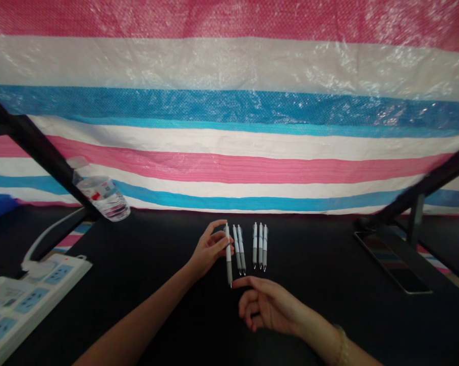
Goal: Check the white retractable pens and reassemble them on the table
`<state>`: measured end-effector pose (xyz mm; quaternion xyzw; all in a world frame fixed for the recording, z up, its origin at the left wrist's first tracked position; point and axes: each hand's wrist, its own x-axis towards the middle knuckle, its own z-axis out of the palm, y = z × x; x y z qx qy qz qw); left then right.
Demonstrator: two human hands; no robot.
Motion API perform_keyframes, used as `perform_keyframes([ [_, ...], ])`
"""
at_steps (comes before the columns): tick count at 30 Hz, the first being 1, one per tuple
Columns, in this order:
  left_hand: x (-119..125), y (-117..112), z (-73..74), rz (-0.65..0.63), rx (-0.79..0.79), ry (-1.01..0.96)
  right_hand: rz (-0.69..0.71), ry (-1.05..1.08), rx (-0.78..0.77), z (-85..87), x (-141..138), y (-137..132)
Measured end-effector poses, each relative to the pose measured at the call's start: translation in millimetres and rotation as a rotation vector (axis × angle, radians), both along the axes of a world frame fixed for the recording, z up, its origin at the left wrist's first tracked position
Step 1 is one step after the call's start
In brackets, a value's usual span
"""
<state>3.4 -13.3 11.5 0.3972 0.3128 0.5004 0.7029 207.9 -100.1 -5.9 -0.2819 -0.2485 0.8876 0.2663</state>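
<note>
L hand (210,249): fingers clamped on wht/gry pen (229,256), just L of pen pair (241,250) on blk table (313,254) | trio (260,244) further R | R hand (269,305): idx out, apart from curled others, nr pen tip, contact unclear

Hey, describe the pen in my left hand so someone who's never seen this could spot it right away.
Start with the striped sheet and look down to the black table in front of it. Around its middle are six white-and-grey pens. The pen is the leftmost, the only one in the left hand, its tip by the right hand.
</note>
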Motion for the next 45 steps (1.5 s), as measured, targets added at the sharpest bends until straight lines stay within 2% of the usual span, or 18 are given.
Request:
perform_keyframes([
  [8, 2.5, 3.1, -8.6, 0.006, 0.014, 0.04, 0.094, 0.043, 0.019, 0.4, 4.4, 6.3],
  [17, 3.1, 5.9, -9.1, 0.027, 0.021, 0.0, 0.201, 0.078, 0.067, -0.1, 7.9, 15.7],
  [26, 4.3, 5.1, -8.8, 0.121, 0.029, -0.027, 0.249, 0.082, 0.091, 2.0, 9.3, 17.1],
  [45, 4.8, 3.9, -6.5, 0.138, 0.04, -0.011, 0.253, 0.062, 0.148, 7.2, 8.6, 15.1],
])
